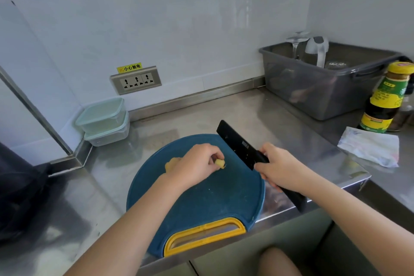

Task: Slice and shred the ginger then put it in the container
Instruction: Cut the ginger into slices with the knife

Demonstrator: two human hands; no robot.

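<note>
Ginger (220,163) mid-board (201,199) — cleaver (240,144) rt.

A stainless steel table (224,112) is seen against a white tiled wall (156,18). A triple socket plate (136,80) is mounted low on the wall, with a yellow warning label (129,67) fixed just above it. A grey plastic tub (322,80) is placed in the far right corner; an upturned stemmed glass (296,43) and a white-handled jug (318,50) are held inside it. A dark sauce bottle (386,98) with a yellow cap is stood near the tub. A crumpled cloth (370,147) is laid just in front of the bottle.
</note>
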